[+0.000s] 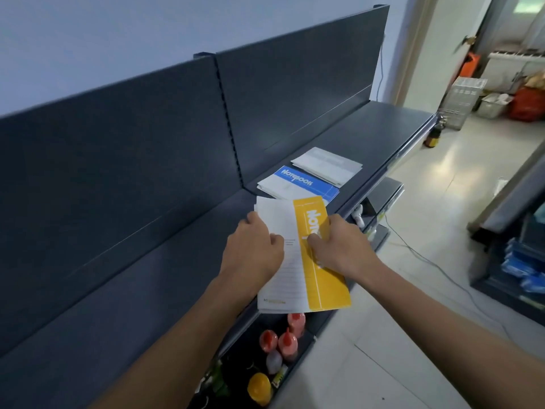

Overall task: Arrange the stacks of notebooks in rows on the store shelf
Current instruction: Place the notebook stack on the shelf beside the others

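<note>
I hold a stack of yellow-and-white notebooks (pixel 298 261) over the front edge of the dark shelf (pixel 147 276). My left hand (pixel 253 249) grips its white left side, and my right hand (pixel 339 246) grips its yellow right side, thumb on the cover. Just beyond it on the shelf lies a blue-and-white notebook stack (pixel 298 183). Farther right lies a white stack (pixel 327 165). The two resting stacks sit one after the other along the shelf.
The shelf's dark back panel (pixel 132 143) rises on the left. A lower shelf holds red-capped bottles (pixel 284 340) and a yellow item (pixel 259 388). A cable (pixel 436 261) runs over the tiled floor; another rack (pixel 519 261) stands right, with boxes (pixel 463 98) beyond.
</note>
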{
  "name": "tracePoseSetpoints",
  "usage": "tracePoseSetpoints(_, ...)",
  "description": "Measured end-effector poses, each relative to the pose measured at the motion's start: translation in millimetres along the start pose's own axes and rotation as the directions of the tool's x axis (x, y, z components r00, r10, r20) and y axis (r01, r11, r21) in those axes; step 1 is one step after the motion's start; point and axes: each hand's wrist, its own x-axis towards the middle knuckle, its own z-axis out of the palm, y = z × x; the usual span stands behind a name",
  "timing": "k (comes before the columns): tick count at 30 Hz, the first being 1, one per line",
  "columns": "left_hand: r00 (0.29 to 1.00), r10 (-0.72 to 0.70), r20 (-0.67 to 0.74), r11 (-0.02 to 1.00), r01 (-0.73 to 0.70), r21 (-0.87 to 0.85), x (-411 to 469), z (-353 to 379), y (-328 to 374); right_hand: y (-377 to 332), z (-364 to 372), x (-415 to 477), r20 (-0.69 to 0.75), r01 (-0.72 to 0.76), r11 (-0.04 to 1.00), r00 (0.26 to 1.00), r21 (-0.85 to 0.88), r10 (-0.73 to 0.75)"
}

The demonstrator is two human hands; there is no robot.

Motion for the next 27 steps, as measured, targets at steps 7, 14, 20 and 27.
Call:
tracePoseSetpoints(7, 0.996, 0.07, 0.047, 0.997, -0.068, -0.036, 79.8, 37.0, 58.5, 43.0, -36.8, 79.4, -0.007, -0.083, 0.996, 0.996, 0.025, 0.083)
tracePoseSetpoints(14, 0.984, 0.168, 0.057, 0.985, -0.164, -0.062, 164.9, 77.4, 121.7, 74.4, -84.7, 151.1, -0.028, -0.162, 0.986, 0.986, 0.047, 0.163)
tracePoseSetpoints(20, 0.974, 0.215, 0.074, 0.976, -0.212, -0.042, 213.2, 113.2, 181.7, 119.0, -120.2, 199.7, -0.003, -0.21, 0.97, 0.977, 0.12, 0.212)
tracePoseSetpoints(27, 0.98, 0.158, 0.119, 0.987, -0.159, -0.003, 256.8, 162.6, 253.8, 185.6, -158.0, 268.1, 0.067, -0.227, 0.963, 0.973, 0.147, 0.22)
